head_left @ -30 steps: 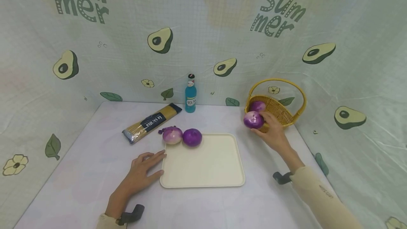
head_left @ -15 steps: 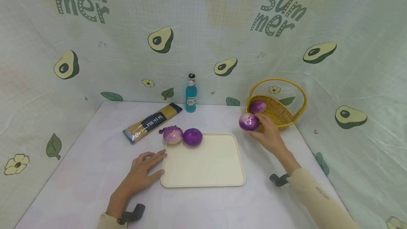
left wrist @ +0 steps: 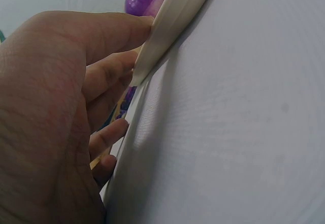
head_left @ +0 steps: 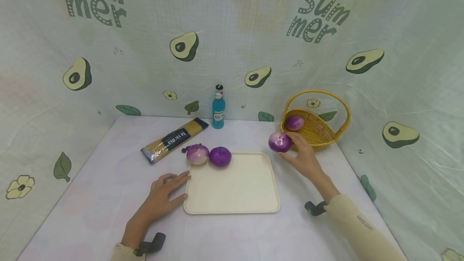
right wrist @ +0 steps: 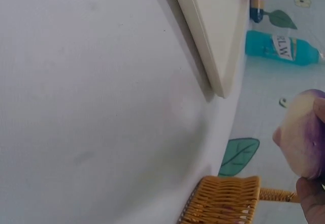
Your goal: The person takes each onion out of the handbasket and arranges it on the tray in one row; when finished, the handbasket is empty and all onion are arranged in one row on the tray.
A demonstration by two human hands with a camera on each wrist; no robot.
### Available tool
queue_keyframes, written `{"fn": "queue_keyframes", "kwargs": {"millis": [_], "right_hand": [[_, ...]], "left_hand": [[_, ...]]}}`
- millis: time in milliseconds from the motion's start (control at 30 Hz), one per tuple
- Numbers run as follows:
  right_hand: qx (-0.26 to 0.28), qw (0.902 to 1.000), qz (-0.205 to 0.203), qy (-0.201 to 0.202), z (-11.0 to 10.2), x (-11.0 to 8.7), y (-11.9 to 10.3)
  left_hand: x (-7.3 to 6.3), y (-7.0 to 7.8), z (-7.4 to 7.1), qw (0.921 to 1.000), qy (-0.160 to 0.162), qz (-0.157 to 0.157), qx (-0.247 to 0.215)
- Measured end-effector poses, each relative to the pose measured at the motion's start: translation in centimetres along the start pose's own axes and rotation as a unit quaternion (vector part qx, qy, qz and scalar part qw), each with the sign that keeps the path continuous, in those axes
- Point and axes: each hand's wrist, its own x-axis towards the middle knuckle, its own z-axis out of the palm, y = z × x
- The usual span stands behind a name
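A purple onion (head_left: 280,142) is pinched between the thumb and fingers of the right hand (head_left: 303,157), raised off the table (head_left: 232,237) near the far right corner of the tray (head_left: 232,188). Only one side of the smooth, rounded skin is gripped, so it could be dropped if the fingertips were loosened, and could then be rolled off along the tray's right side.

At the tray's left edge, the left hand (head_left: 163,196) is laid with fingers extended and unclosed, nothing grasped. By an uneven push from it, the tray could be skewed.

At the tray's far left corner, a pale-sided onion (head_left: 197,155) and a dark purple onion (head_left: 220,157) are seen side by side; both could be set rolling by a knock or a tilted rim.

Beyond the tray to the right, the wicker basket (head_left: 317,130), with a remaining onion (head_left: 295,123) inside, could be jolted if the right hand were drawn back carelessly. Beyond the tray's far edge, the upright blue bottle (head_left: 218,110) could be toppled by a stray onion.
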Motion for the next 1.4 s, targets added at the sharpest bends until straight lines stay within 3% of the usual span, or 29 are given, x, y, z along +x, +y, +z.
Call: {"fn": "queue_keyframes", "kwargs": {"millis": [333,1400], "right_hand": [[0.007,0.9996,0.015,-0.022,0.7,-0.3,-0.8],[0.061,0.9974,-0.017,-0.033,3.7,-0.4,-2.8]], "left_hand": [[0.0,0.3,-0.2,0.9999,0.006,0.009,0.001],[0.0,-0.2,0.1,0.9998,0.009,0.015,-0.008]]}}
